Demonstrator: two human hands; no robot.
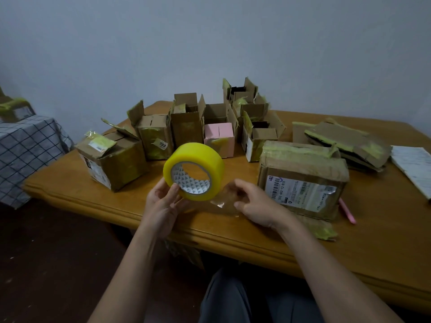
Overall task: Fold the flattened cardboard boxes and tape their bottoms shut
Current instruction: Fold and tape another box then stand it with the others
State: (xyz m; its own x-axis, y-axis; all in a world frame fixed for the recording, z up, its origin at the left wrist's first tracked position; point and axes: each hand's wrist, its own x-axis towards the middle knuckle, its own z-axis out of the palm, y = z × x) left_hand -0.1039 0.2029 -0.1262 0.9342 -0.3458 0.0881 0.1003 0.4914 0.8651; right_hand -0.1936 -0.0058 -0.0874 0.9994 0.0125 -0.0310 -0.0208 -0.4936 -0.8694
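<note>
Roll of yellow tape [193,171] held above the table's near edge: the left hand [163,203] grips it with the thumb through the core, while the right hand [254,203] pinches a clear strip [224,201] drawn off it. Just right, a closed box [303,176] lies flap seam uppermost, apparently awaiting this strip. Along the far edge stands a row of erected boxes [186,127], tops open, seemingly finished. Near the far right corner of the table [70,194], flattened boxes [345,143] remain unfolded.

A wooden table [233,236] stands against a plain pale wall [210,43], above a dark floor [46,264].
</note>
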